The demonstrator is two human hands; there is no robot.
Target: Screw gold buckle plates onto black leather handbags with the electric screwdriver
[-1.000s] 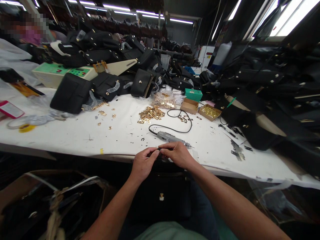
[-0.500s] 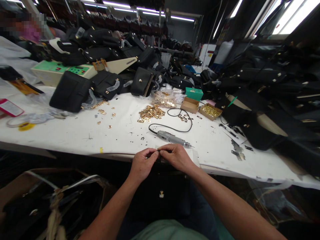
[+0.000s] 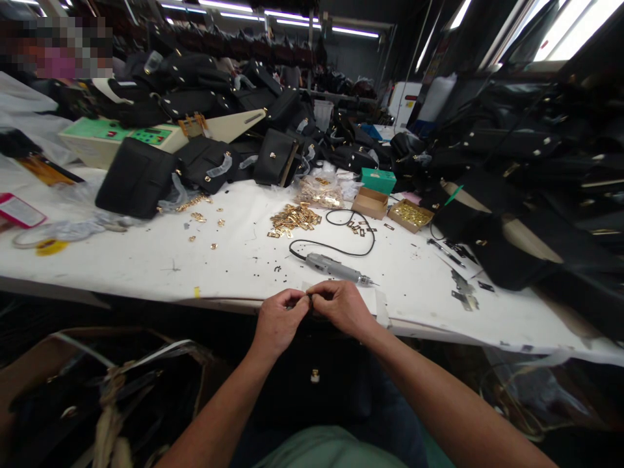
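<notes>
My left hand (image 3: 281,318) and my right hand (image 3: 341,307) meet at the table's front edge, thumbs and fingertips pinched close together. Between them is something small and dark that I cannot make out. Below, across my lap, lies a black bag (image 3: 312,364) with a gold clasp (image 3: 315,376). Just beyond my right hand a grey electric screwdriver (image 3: 336,268) rests on the white table, its bit pointing right and its black cord looping behind it. A heap of gold metal plates (image 3: 295,220) lies farther back.
An open cardboard box (image 3: 370,203) and a box of small gold parts (image 3: 410,216) stand behind the screwdriver. Black bags (image 3: 137,175) crowd the table's back and right side. Metal plates (image 3: 463,292) and a pen-like tool (image 3: 446,253) lie at right. A large open carton (image 3: 160,333) stands lower left.
My hands stay pinched together in nearly the same place, with only a slight shift of the fingers. The things on the table have not moved.
</notes>
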